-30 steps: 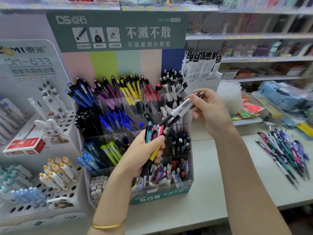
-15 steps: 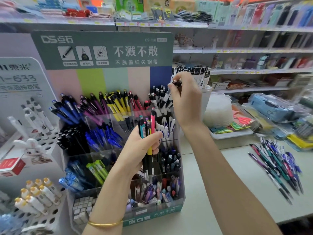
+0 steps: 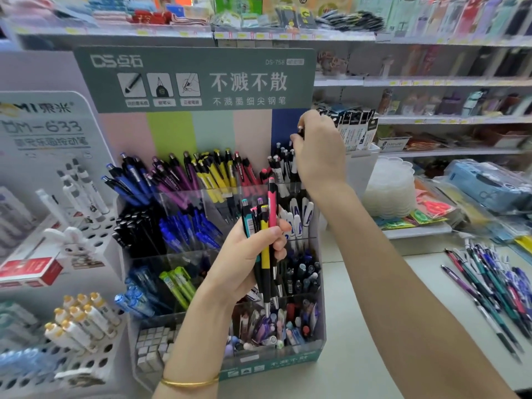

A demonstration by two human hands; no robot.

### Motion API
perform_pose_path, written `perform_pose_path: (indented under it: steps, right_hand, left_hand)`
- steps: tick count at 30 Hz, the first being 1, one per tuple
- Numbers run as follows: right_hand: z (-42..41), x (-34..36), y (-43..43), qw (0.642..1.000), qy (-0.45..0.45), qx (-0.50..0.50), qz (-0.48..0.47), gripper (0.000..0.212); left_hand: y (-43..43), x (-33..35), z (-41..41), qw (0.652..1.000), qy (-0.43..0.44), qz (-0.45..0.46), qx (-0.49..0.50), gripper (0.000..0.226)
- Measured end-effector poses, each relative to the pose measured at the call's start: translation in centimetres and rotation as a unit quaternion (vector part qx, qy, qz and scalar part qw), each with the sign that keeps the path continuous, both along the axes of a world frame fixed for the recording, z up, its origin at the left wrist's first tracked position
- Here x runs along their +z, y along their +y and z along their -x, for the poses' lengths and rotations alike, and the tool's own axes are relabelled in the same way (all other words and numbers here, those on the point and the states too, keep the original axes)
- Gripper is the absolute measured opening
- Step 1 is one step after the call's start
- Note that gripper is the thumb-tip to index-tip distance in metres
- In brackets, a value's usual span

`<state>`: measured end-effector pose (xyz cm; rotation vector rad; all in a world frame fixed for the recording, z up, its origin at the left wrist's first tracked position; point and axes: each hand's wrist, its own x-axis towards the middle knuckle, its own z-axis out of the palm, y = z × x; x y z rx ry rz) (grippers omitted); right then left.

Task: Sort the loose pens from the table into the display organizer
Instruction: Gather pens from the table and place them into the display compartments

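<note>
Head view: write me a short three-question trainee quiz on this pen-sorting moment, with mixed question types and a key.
1. True or false: the left hand grips a bundle of pens upright in front of the display organizer.
2. The right hand, pinching a single pen, is at which part of the organizer? A) top-right compartment B) bottom-left compartment C) the front label
3. Fill in: the loose pens lie on the table on the person's ____ side.
Key: 1 true; 2 A; 3 right.
</note>
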<state>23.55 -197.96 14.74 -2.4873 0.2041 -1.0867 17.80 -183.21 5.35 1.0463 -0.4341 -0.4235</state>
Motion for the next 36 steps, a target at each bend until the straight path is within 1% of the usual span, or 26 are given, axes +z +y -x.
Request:
perform_pose_path:
  steps: [3, 6, 10, 12, 13, 14, 16, 18, 20, 21, 23, 25, 27, 28, 29, 30, 31, 33, 34, 36]
  right_hand:
    - [0.5, -0.2, -0.1, 0.999, -0.001, 0.025, 0.02, 0.014]
    - [0.4, -0.8, 0.2, 0.998, 0.004, 0.035, 0.055, 0.013]
    - [-0.6, -1.1, 0.3, 1.0, 0.001, -0.003, 0.008, 0.018]
    - [-0.7, -2.1, 0.7, 0.999, 0.018, 0.017, 0.044, 0.018]
    - [-0.6, -2.8, 0.8, 0.997, 0.023, 0.033, 0.067, 0.02]
    - [-0.6, -3.5, 0.7, 0.996, 0.021, 0.041, 0.079, 0.022]
    - [-0.6, -4.2, 0.1, 0.998, 0.015, 0.023, 0.057, 0.025]
    - [-0.6, -4.5, -0.2, 0.999, 0.015, 0.003, 0.051, 0.027]
    - [-0.3, -5.0, 0.3, 0.995, 0.023, 0.022, 0.092, 0.034]
    - [-0.2, -5.2, 0.5, 0.993, 0.024, 0.028, 0.111, 0.037]
    - [0.3, -5.1, 0.5, 0.992, 0.034, 0.017, 0.121, 0.042]
    - [1.1, -4.7, 0.1, 0.995, 0.029, 0.003, 0.094, 0.047]
    - [3.0, -4.1, 0.4, 0.999, -0.017, 0.021, 0.029, 0.047]
    - [4.3, -3.9, 0.9, 0.998, -0.038, 0.052, -0.021, 0.042]
    - [5.7, -3.7, 1.5, 0.991, -0.036, 0.101, -0.082, 0.032]
    - [7.0, -3.7, 2.1, 0.977, -0.006, 0.158, -0.146, 0.023]
    - [8.1, -3.7, 2.6, 0.955, 0.051, 0.212, -0.201, 0.016]
    - [9.6, -3.8, 3.5, 0.914, 0.167, 0.276, -0.247, 0.017]
    - [9.9, -4.1, 3.7, 0.897, 0.192, 0.298, -0.266, 0.018]
    - [10.2, -4.5, 3.8, 0.873, 0.209, 0.31, -0.313, 0.017]
  left_hand:
    - [0.2, 0.1, 0.2, 1.0, 0.006, 0.012, 0.008, 0.008]
    - [0.4, 0.3, 0.3, 1.0, 0.009, 0.013, 0.017, 0.015]
    - [0.5, 0.7, 0.4, 0.999, 0.024, 0.02, 0.024, 0.027]
    - [0.6, 0.9, 0.5, 0.999, 0.03, 0.019, 0.029, 0.036]
    - [0.6, 1.0, 0.6, 0.999, 0.032, 0.017, 0.032, 0.037]
    - [0.6, 1.2, 0.6, 0.999, 0.033, 0.016, 0.035, 0.034]
    - [0.8, 1.4, 0.6, 0.998, 0.037, 0.015, 0.039, 0.022]
    - [1.0, 1.5, 0.7, 0.999, 0.029, 0.014, 0.036, 0.022]
    - [1.2, 1.5, 0.8, 0.999, 0.021, 0.016, 0.03, 0.025]
    - [1.3, 1.5, 0.8, 0.999, 0.022, 0.019, 0.026, 0.023]
    - [1.4, 1.2, 1.0, 0.999, 0.038, 0.027, 0.016, 0.02]
    - [1.6, 0.9, 1.1, 0.997, 0.062, 0.044, -0.001, 0.023]
    - [1.9, 0.5, 1.2, 0.996, 0.065, 0.055, -0.015, 0.026]
    - [2.1, 0.4, 1.3, 0.997, 0.057, 0.054, -0.015, 0.026]
    - [2.2, 0.2, 1.5, 0.998, 0.048, 0.049, -0.009, 0.027]
    - [2.3, 0.1, 1.6, 0.998, 0.039, 0.04, -0.001, 0.028]
    - [2.5, -0.1, 1.6, 0.999, 0.03, 0.029, 0.006, 0.028]
    - [2.8, -0.4, 1.9, 1.0, 0.017, 0.011, 0.003, 0.023]
    - [3.0, -0.6, 2.2, 1.0, 0.017, 0.008, -0.005, 0.022]
    - [3.4, -0.8, 2.7, 0.999, 0.041, 0.011, -0.025, 0.024]
